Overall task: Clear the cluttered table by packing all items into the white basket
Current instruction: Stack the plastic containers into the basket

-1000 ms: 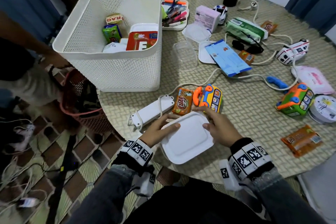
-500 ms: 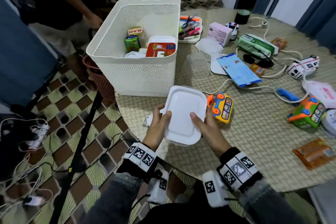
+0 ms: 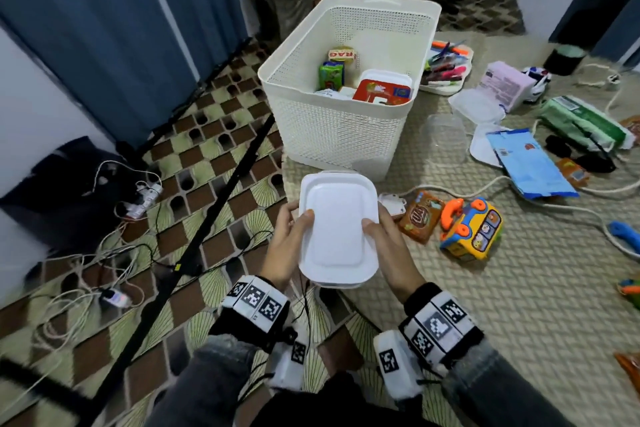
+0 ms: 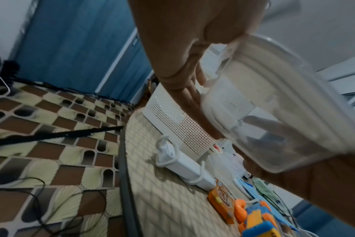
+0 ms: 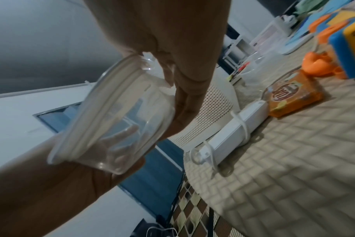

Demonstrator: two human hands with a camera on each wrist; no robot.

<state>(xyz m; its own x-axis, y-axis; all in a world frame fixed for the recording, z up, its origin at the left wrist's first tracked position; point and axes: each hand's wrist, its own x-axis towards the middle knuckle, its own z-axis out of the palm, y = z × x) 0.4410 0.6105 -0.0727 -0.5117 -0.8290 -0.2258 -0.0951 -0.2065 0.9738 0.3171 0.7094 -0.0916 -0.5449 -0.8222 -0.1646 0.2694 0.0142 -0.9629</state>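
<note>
A: What are the hands doing?

B: Both hold one thing. The left hand [image 3: 289,246] and the right hand [image 3: 391,250] grip a lidded plastic container [image 3: 336,229] from either side, thumbs on the white lid, fingers curled under the clear tub. It sits in the lower centre of the head view, lifted off the table [image 3: 519,288].

A: Do the wrist views agree?

B: Yes. In the left wrist view the container [image 4: 270,102] fills the right half, with the left hand [image 4: 184,52] at its edge. In the right wrist view the container [image 5: 116,117] is centre left, and the right hand [image 5: 172,52] clasps it from above.

A: And the white basket?

B: The white basket [image 3: 332,135] stands in the upper centre of the head view, beyond the container and apart from it, already holding several packets and a box.

A: What lies close by?

B: Right of the hands, a white power strip [image 3: 391,204], an orange snack packet [image 3: 419,215] touching it, and a toy phone [image 3: 471,229]. Farther right there is a blue packet [image 3: 526,166], and at the upper right a tray of pens [image 3: 446,69].
</note>
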